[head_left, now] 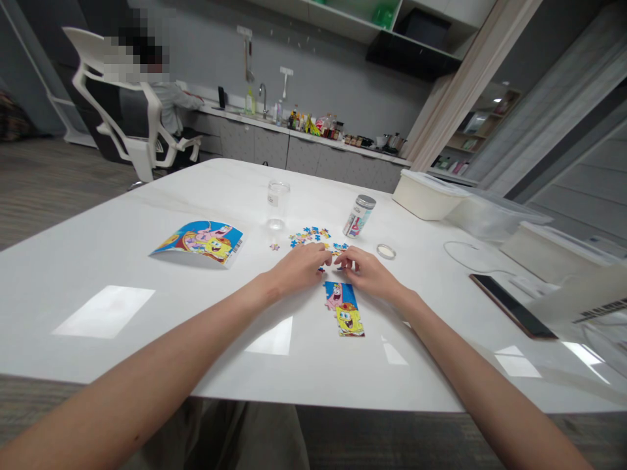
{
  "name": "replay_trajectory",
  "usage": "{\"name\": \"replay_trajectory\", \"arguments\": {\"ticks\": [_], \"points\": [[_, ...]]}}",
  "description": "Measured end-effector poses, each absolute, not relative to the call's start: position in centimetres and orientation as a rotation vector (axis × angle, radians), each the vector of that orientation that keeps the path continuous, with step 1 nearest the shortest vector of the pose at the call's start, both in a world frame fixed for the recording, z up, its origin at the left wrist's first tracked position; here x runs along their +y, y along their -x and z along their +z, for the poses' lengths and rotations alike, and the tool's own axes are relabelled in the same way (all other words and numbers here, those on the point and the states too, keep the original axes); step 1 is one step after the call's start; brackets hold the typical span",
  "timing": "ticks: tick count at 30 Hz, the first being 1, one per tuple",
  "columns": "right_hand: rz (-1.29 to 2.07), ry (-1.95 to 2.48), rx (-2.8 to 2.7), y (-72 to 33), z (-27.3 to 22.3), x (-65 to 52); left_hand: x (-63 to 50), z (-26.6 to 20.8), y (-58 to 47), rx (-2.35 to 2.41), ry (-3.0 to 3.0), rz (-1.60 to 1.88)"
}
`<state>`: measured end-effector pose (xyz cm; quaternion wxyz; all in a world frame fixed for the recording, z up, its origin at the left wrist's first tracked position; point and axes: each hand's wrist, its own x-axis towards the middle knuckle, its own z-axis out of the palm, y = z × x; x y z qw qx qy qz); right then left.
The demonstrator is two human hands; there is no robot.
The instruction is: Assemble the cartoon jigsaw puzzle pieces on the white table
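Observation:
My left hand [304, 266] is closed, its fingers curled down at a small blue jigsaw puzzle piece [321, 269]. Facing it, my right hand [366, 271] is closed with the fingertips pinched together; a bit of dark blue puzzle piece [339, 267] shows at them. Just below the hands lies a joined strip of puzzle [345, 310] with a pink starfish and a yellow sponge character. Loose puzzle pieces [309, 235] are heaped beyond the hands, partly hidden by them. One stray piece [275, 247] lies to the left.
A curved picture sheet [200, 243] lies left. Behind the pieces stand a clear jar [277, 203] and a labelled can [359, 216]; a round lid [386, 251] is nearby. Storage boxes [426, 196], a cable and a dark tablet [509, 305] occupy the right. A person sits by the counter.

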<state>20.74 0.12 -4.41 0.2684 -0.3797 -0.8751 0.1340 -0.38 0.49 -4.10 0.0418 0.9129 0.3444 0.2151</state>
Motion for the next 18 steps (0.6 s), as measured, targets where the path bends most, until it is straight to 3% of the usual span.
{"name": "replay_trajectory", "arguments": {"ticks": [8, 18], "points": [[1.206, 1.022, -1.752, -19.4, -4.7, 0.1, 0.3, -3.9, -0.2, 1.034, -2.783, 0.855], [1.531, 1.035, -1.396, -19.1, -3.1, -0.9, 0.3, -3.3, -0.4, 0.939, -2.19, 1.02]]}}
